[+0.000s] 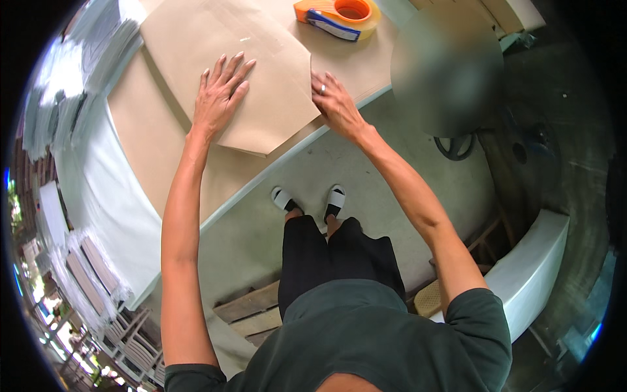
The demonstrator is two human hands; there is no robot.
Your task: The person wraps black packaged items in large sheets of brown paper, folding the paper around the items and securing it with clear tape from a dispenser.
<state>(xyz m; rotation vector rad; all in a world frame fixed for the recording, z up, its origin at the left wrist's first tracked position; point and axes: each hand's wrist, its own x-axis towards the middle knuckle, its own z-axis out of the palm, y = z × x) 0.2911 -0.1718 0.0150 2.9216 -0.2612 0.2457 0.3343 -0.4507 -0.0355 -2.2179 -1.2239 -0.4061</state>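
A large brown paper-wrapped flat package (274, 98) with folded, angled corners lies in front of me on a brown-covered table. A strip of clear tape shows faintly on its upper part. My left hand (221, 95) rests flat on top of it, fingers spread, holding nothing. At its right edge, my right hand (336, 104), with a ring on one finger, has its fingers bent against the paper; the fingertips are partly hidden behind that edge. An orange tape dispenser (339, 16) with a roll of clear tape lies beyond my right hand.
Brown sheeting (147, 124) covers the table, whose pale front edge (261, 176) runs diagonally. Plastic-wrapped stacks (59, 98) stand at the left. A blurred grey round shape (447, 72) sits close at upper right, above a black handwheel (454, 147). A white bench-like surface (532, 274) is at lower right.
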